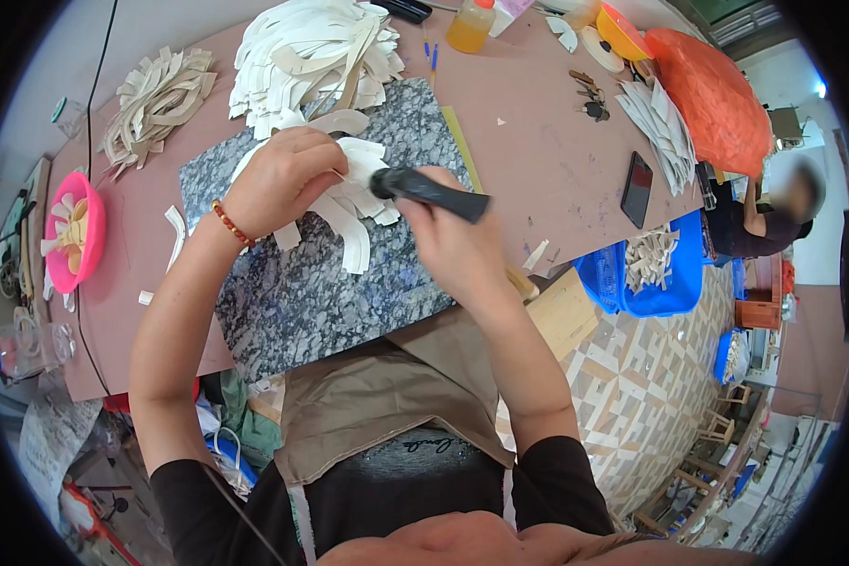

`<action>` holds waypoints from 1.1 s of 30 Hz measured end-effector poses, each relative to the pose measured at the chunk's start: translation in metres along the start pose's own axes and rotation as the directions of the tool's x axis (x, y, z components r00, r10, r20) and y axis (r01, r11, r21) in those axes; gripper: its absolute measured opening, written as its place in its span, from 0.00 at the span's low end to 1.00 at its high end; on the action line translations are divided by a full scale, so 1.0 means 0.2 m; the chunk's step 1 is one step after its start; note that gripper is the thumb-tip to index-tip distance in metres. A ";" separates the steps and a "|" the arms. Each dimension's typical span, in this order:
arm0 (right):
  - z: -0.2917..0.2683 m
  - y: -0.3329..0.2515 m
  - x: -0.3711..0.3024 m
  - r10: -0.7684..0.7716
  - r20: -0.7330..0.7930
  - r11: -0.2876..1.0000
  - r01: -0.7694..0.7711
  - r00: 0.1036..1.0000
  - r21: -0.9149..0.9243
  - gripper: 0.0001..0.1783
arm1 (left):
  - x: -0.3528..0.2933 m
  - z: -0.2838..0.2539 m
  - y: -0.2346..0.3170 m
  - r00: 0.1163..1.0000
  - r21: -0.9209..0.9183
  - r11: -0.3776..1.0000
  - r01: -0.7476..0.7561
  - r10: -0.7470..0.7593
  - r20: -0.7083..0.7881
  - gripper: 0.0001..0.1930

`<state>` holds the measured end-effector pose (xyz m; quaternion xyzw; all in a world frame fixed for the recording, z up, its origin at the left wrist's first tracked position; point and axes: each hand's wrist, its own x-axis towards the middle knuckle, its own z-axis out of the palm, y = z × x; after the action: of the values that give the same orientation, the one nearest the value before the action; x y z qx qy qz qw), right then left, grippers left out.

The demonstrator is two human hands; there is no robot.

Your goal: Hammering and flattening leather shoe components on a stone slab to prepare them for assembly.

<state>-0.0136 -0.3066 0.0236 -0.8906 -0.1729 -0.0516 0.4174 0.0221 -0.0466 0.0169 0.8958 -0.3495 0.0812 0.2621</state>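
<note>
My left hand (283,179) presses down on a fan of white curved cut pieces (349,212) lying on a speckled grey stone slab (321,302). A red bead bracelet is on that wrist. My right hand (453,241) grips a black-handled tool (429,189), its tip touching the white pieces beside my left fingers. The slab rests on a pinkish-brown table (538,141).
A big heap of white cut pieces (311,57) and a beige heap (156,99) lie behind the slab. A pink bowl (74,231) sits left, a black phone (637,189) right, an amber bottle (469,25) at back. Blue bins (646,274) and another person (774,212) are right.
</note>
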 end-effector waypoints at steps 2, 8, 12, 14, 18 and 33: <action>0.06 -0.02 0.03 -0.089 0.007 0.991 0.090 0.996 -0.097 0.14 | -0.03 -0.02 0.01 0.975 -0.143 0.988 0.056 -0.085 -0.207 0.08; 0.08 -0.01 0.03 -0.083 -0.013 0.983 0.079 0.996 -0.167 0.15 | -0.38 -0.58 -0.06 0.485 -0.311 0.949 0.048 -0.294 -0.824 0.12; 0.09 -0.02 0.05 -0.047 0.037 0.986 0.053 0.998 -0.155 0.14 | -0.33 -0.73 0.44 0.719 -0.219 0.927 0.306 -0.375 -0.585 0.15; 0.07 0.05 0.05 0.039 -0.006 0.966 -0.039 0.999 -0.256 0.13 | -0.05 -0.54 0.51 0.968 0.174 0.983 -0.067 0.106 -0.228 0.24; 0.02 0.08 0.05 -0.090 0.053 0.963 0.101 0.995 -0.251 0.16 | 0.16 -0.39 0.88 0.897 0.113 0.898 -0.425 0.435 -0.077 0.08; 0.01 0.07 0.08 -0.212 -0.017 0.885 0.184 0.977 -0.427 0.13 | 0.16 -0.37 0.96 0.995 -0.208 0.978 0.007 0.013 0.094 0.12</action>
<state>0.0051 -0.3084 0.0156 -0.9355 -0.2343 -0.1583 0.2120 -0.0801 -0.1454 0.1708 0.8660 -0.3694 0.0020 0.3371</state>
